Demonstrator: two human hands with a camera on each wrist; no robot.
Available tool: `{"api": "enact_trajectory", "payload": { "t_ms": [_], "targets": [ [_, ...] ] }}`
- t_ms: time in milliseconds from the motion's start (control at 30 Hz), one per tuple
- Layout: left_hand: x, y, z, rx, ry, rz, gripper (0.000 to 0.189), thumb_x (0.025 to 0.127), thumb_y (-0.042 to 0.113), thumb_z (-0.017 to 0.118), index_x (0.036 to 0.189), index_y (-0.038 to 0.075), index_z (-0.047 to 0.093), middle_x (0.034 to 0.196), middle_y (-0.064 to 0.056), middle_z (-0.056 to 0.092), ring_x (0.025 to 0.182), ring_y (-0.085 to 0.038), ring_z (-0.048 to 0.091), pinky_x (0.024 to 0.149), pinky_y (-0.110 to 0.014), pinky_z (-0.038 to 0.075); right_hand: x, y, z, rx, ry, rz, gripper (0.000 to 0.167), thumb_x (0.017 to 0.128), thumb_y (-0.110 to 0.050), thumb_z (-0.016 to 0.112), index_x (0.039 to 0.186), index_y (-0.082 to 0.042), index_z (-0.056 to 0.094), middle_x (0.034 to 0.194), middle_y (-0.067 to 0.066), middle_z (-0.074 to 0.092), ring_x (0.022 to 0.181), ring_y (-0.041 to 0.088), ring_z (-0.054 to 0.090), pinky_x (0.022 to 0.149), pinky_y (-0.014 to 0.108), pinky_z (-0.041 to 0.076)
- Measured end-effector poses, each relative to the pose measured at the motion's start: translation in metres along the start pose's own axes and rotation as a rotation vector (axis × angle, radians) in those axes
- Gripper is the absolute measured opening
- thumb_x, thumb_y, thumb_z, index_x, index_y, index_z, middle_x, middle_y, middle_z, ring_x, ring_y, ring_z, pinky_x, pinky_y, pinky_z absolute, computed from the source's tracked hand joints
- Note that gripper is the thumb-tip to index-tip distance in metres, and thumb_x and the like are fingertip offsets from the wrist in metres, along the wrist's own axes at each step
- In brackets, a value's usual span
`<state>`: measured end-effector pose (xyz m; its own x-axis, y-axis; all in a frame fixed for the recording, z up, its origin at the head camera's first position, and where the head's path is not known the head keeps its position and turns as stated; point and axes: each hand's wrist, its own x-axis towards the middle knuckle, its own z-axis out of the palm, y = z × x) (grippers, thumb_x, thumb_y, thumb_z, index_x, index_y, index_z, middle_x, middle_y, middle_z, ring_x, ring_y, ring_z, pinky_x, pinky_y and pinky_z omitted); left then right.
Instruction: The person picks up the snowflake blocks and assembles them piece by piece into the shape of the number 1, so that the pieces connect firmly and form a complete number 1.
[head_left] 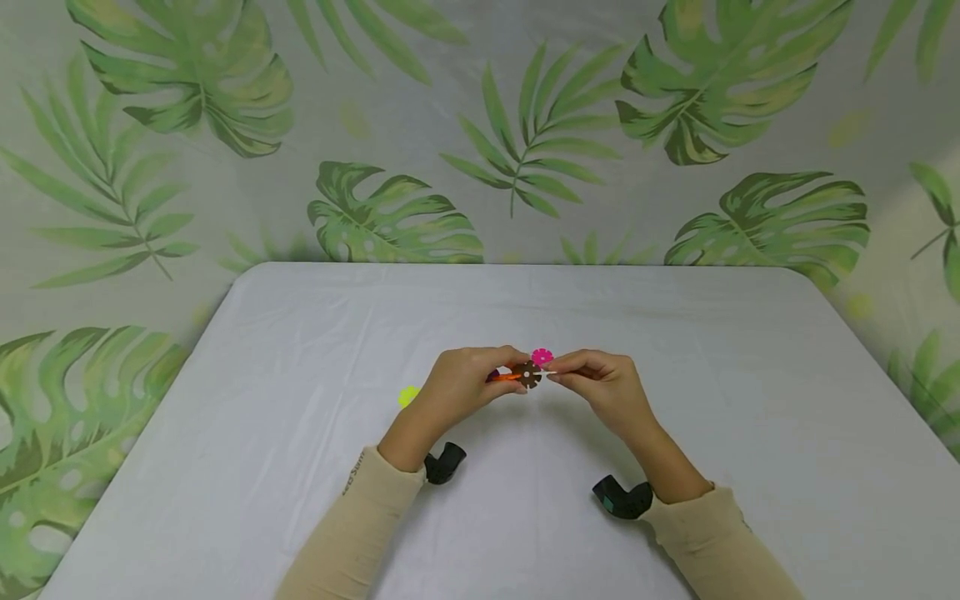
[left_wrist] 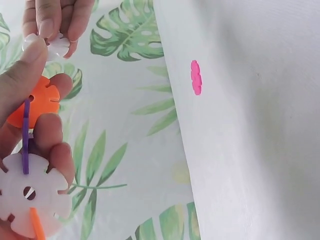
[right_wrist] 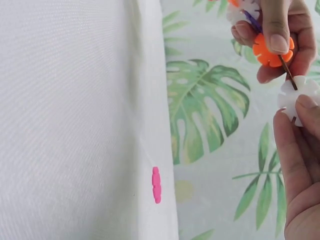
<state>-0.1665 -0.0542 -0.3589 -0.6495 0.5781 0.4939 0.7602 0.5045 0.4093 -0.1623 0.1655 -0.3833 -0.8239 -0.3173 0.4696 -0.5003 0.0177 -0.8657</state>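
Note:
My left hand (head_left: 461,383) grips a chain of notched plastic discs between thumb and fingers. In the left wrist view the chain has an orange disc (left_wrist: 46,100), a purple disc (left_wrist: 26,135) seen edge-on, a white disc (left_wrist: 47,192) and another orange disc (left_wrist: 36,225) at the bottom. A brown disc (head_left: 531,380) is slotted into the held orange disc. Thumb and fingertips of my right hand (head_left: 615,392) pinch a separate white disc (right_wrist: 286,97). Its rim meets the brown disc's edge; how deep the slots engage is unclear.
On the white-covered table (head_left: 525,533) a pink disc (head_left: 542,355) lies just beyond the hands. A yellow disc (head_left: 408,395) is partly hidden by the left wrist. Black devices (head_left: 447,464) sit at both wrists. Leaf-patterned cloth (head_left: 390,217) hangs behind the table's far edge.

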Motion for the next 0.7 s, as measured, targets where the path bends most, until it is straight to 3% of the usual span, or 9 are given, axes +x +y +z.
{"api": "enact_trajectory", "payload": {
  "t_ms": [233,500,700],
  "targets": [
    [-0.001,-0.001,0.001,0.016,-0.004,-0.001,0.034,0.071,0.024,0.074,0.102,0.014,0.065,0.089,0.006,0.067,0.075,-0.009,0.063,0.061,-0.020,0.046,0.001,-0.005,0.003,-0.008,-0.002,0.008,0.015,0.073,0.019,0.062,0.083,0.009,0.065,0.085,0.020,0.065,0.082,0.023,0.064,0.071,0.029,0.050],
    [-0.002,-0.003,0.001,-0.062,-0.066,-0.064,0.032,0.076,0.027,0.072,0.104,0.016,0.062,0.087,0.009,0.064,0.063,0.000,0.052,0.057,-0.016,0.042,0.004,-0.022,0.009,-0.038,-0.014,0.026,0.012,0.074,0.020,0.059,0.085,0.015,0.060,0.087,0.028,0.061,0.081,0.015,0.063,0.072,0.026,0.050],
    [-0.001,-0.002,0.000,-0.055,-0.096,-0.075,0.035,0.075,0.029,0.073,0.105,0.017,0.060,0.086,0.010,0.062,0.061,-0.003,0.050,0.056,-0.018,0.041,0.004,-0.025,0.010,-0.070,-0.007,0.045,0.012,0.075,0.018,0.061,0.086,0.013,0.061,0.086,0.027,0.061,0.078,0.015,0.062,0.070,0.024,0.050]
  ]
}}
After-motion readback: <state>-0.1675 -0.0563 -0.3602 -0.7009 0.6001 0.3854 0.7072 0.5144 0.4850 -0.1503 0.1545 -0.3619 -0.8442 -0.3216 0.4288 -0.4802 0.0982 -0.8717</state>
